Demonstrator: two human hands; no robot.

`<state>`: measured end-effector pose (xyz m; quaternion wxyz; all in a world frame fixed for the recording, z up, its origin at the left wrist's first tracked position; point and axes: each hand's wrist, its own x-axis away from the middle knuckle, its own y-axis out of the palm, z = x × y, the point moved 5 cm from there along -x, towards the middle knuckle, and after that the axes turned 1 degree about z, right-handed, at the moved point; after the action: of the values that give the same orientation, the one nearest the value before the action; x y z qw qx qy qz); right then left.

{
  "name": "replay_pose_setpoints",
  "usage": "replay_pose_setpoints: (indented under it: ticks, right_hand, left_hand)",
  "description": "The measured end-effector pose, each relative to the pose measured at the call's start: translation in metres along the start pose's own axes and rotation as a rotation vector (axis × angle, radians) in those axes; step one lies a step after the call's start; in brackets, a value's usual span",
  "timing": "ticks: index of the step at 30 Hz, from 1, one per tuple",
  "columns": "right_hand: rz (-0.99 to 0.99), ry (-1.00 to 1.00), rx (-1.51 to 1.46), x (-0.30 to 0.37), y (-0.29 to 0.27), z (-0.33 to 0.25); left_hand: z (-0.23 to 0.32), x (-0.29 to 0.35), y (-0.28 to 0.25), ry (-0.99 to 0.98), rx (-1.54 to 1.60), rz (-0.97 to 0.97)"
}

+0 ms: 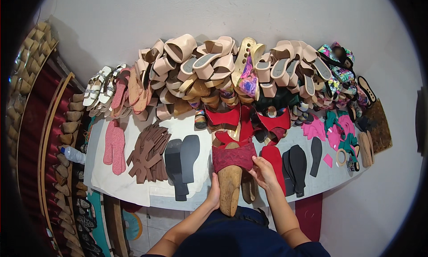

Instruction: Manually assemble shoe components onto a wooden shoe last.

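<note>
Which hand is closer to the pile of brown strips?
Left. The left hand is to the right of the brown strips, beside the wooden shoe form; the right hand is farther right, at the right edge of the maroon strap.

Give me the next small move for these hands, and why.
Probably the right hand should draw the right edge of the dark red textured band closer to the brown wooden shoe last while the left hand steadies it: that edge juts out beyond the wood, the right thumb is at it, and the left hand is at the last's left side.
</note>
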<state>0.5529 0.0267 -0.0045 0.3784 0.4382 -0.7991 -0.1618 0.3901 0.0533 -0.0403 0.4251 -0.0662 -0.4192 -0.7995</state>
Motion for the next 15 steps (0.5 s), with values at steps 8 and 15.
replay_pose_setpoints:
  ticks: [8,15]
  right_hand:
    - [0.022,0.141,0.062,0.004,-0.004,0.007]
    - [-0.158,0.04,0.132,0.007,0.027,-0.029]
  left_hand:
    - [0.003,0.005,0.006,-0.019,0.035,-0.073]
    - [0.006,0.007,0.012,-0.029,0.037,-0.118]
